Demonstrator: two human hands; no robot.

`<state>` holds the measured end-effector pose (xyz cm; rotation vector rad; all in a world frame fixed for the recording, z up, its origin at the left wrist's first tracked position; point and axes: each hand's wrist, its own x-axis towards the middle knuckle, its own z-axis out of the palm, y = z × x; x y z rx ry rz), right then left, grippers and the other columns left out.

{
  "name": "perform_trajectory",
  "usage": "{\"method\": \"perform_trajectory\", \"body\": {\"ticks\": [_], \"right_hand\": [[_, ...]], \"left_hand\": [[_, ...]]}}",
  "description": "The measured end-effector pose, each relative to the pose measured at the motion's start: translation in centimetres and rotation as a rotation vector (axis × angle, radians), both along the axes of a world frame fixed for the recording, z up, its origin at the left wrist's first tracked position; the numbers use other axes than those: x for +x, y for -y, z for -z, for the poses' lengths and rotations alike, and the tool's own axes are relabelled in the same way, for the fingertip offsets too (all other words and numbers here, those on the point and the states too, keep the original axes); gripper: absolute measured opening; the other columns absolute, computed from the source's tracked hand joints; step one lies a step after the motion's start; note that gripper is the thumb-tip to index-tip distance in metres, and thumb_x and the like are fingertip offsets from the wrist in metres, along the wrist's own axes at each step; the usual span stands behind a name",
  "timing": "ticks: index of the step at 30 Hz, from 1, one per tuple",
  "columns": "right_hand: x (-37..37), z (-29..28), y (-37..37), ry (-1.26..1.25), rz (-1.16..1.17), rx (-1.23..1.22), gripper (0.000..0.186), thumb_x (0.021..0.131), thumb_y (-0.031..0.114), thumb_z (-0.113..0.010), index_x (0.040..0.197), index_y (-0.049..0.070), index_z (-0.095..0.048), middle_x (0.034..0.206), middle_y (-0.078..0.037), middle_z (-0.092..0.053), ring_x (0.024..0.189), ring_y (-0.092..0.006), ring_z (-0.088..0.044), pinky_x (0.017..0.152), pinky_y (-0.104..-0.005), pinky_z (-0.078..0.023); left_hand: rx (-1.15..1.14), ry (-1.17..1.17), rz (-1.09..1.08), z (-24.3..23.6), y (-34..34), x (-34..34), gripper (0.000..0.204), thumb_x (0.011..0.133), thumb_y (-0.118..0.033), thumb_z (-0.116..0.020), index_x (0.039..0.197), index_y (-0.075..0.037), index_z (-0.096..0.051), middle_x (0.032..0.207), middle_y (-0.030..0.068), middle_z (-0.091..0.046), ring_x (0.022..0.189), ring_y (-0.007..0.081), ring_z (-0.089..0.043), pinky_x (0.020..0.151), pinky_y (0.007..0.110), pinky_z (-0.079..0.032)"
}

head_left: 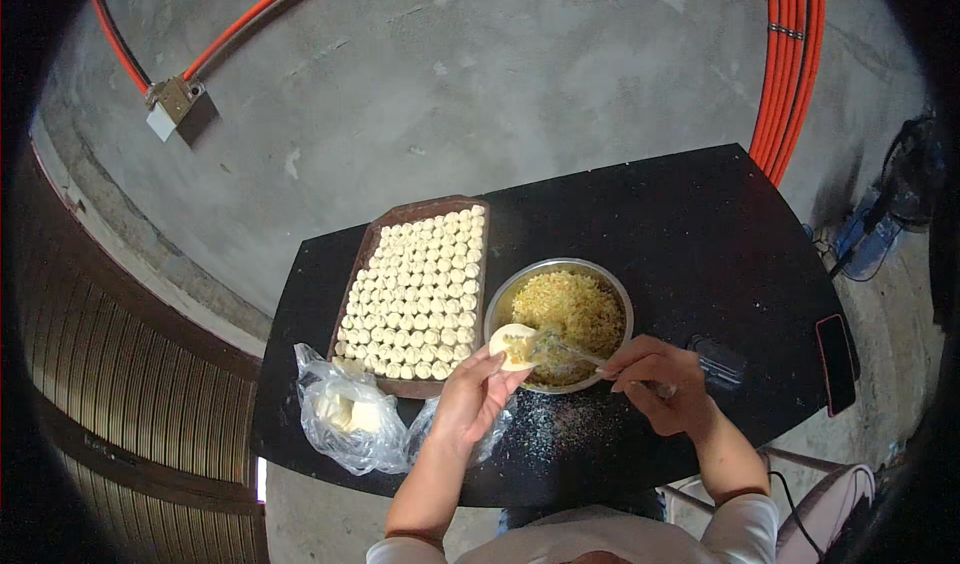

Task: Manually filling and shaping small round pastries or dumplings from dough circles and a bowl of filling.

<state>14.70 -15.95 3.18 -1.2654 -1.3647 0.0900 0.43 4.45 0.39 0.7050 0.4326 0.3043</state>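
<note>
Between the fingers of my left hand (476, 396) is a round, pale dumpling wrapper (512, 342), with some filling on it. My right hand (660, 379) grips a spoon (575, 352), whose head reaches to the wrapper's right edge. Both are over the near left part of a steel bowl (627, 314) of chopped yellow and green filling (570, 309). Left of the bowl, a brown tray (485, 254) carries many pleated dumplings (415, 294) in close rows. A clear plastic bag (350, 419) with a stack of pale wrappers inside lies left of my left forearm.
Everything stands on a black table (690, 224) against a grey wall. White crumbs dust the table in front of the bowl. A dark object (718, 362) lies beyond my right wrist, and a phone (836, 364) sits at the right edge. A chair (825, 514) is at the lower right.
</note>
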Motion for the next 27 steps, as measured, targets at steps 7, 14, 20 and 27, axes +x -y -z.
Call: {"method": "perform_trajectory", "body": {"ticks": [7, 14, 20, 27], "right_hand": [[0.4, 0.2, 0.0, -0.104, 0.085, 0.057, 0.005, 0.080, -0.001, -0.056, 0.079, 0.003, -0.059, 0.089, -0.014, -0.063, 0.079, -0.0227, -0.063, 0.070, -0.0330, -0.052], [-0.3, 0.6, -1.2, -0.041, 0.079, 0.124, 0.014, 0.088, 0.011, -0.053, 0.081, 0.001, -0.060, 0.087, -0.015, -0.062, 0.079, -0.0217, -0.063, 0.071, -0.0329, -0.052], [-0.1, 0.4, -0.8, -0.004, 0.047, 0.034, 0.005, 0.083, 0.003, -0.056, 0.085, 0.004, -0.061, 0.093, -0.012, -0.064, 0.085, -0.0231, -0.064, 0.073, -0.0342, -0.052], [0.6, 0.5, -0.3, -0.139, 0.201, 0.163, 0.019, 0.090, 0.013, -0.050, 0.082, -0.001, -0.059, 0.085, -0.015, -0.062, 0.073, -0.0216, -0.062, 0.066, -0.0324, -0.053]], "left_hand": [[-0.011, -0.019, -0.002, -0.4, 0.2, -0.1, 0.035, 0.091, 0.000, -0.038, 0.122, 0.013, -0.035, 0.121, 0.0228, -0.048, 0.111, 0.0288, -0.052, 0.097, 0.038, -0.044], [0.015, -0.014, 0.048, -0.6, 0.5, -0.2, 0.035, 0.089, 0.003, -0.036, 0.122, 0.014, -0.036, 0.120, 0.0227, -0.049, 0.109, 0.0283, -0.053, 0.096, 0.036, -0.044], [0.031, 0.012, 0.043, -0.5, 0.5, -0.4, 0.035, 0.088, 0.005, -0.037, 0.121, 0.013, -0.039, 0.120, 0.0222, -0.050, 0.109, 0.0274, -0.053, 0.097, 0.035, -0.044], [0.102, 0.020, 0.044, -0.4, 0.8, -0.6, 0.034, 0.087, 0.006, -0.043, 0.121, 0.010, -0.044, 0.118, 0.0180, -0.053, 0.108, 0.0234, -0.055, 0.095, 0.032, -0.046]]}}
